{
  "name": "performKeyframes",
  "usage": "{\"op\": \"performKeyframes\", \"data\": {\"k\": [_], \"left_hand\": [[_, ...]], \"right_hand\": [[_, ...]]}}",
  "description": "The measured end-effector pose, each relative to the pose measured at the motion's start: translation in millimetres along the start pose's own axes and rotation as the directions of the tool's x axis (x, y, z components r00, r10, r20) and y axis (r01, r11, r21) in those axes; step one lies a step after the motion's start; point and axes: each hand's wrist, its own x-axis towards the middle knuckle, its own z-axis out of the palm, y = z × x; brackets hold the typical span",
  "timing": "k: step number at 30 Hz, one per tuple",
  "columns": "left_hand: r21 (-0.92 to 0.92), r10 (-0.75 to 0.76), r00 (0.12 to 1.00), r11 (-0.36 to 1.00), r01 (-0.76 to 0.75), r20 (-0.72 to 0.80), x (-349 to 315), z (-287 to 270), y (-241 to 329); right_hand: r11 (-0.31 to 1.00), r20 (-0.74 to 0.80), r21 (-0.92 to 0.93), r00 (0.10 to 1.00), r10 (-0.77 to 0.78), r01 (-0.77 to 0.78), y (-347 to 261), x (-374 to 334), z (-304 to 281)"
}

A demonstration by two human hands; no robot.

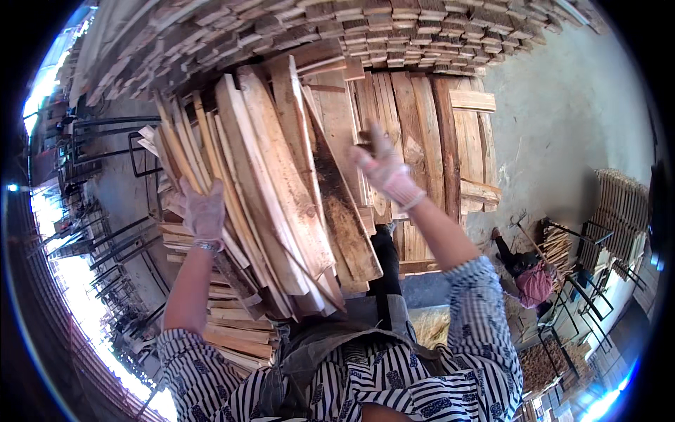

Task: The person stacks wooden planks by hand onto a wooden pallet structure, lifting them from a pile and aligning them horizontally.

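My left hand [202,214], in a pale work glove, is closed round narrow wooden strips [184,151] at the left side of a loose pile of boards. My right hand [389,176], gloved too and a little smeared by motion, is raised over the boards right of the middle, its fingers apart. A dark patch shows by its fingertips; what it is I cannot make out. Between my hands lie long rough boards [278,155], tilted and overlapping. A dark, bark-edged board [344,218] lies aslant at their right side.
Flatter planks [415,119] lie side by side on the right. A tall stack of sawn boards [394,35] spans the far side. More strips [239,330] are piled at lower left. Metal frames [116,126] stand at left. A person in pink [536,285] bends near wood stacks at right.
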Motion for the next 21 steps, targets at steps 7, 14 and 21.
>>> {"op": "performKeyframes", "data": {"k": [7, 14, 21], "left_hand": [[0.056, -0.047, 0.995, 0.998, 0.042, 0.093, 1, 5, 6], [0.054, -0.066, 0.997, 0.997, 0.063, 0.047, -2, 2, 7], [0.089, -0.086, 0.996, 0.993, 0.083, 0.026, -3, -5, -5]], "right_hand": [[0.766, 0.068, -0.592, 0.931, 0.360, -0.252, -74, -13, 108], [0.635, 0.014, -0.739, 0.936, 0.350, -0.226, -97, -29, 139], [0.838, 0.165, -0.500, 0.925, 0.342, -0.220, -73, -9, 125]]}}
